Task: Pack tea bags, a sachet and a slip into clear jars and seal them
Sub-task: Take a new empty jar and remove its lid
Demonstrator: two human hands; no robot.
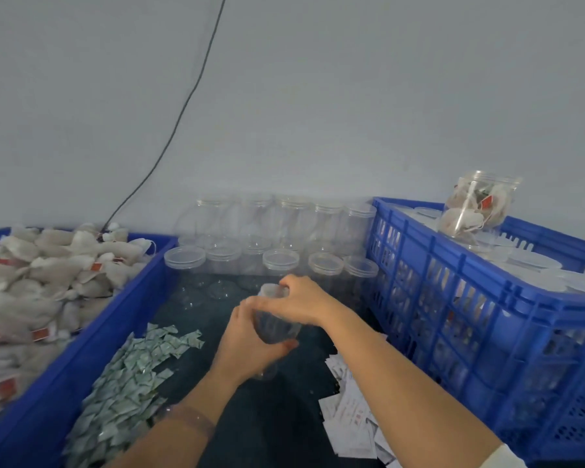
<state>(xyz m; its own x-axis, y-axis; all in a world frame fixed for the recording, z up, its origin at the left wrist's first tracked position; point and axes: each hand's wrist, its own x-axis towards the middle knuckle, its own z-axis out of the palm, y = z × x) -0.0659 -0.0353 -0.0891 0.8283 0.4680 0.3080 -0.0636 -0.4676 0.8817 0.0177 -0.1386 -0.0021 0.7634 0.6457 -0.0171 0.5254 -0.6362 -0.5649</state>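
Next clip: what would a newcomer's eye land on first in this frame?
At centre, the left hand grips a clear jar while the right hand curls over its top. At left a blue tray is heaped with tea bags; at right a filled jar lies tilted on a blue crate. Behind the hands stand empty jars.

head view, looking forward and down
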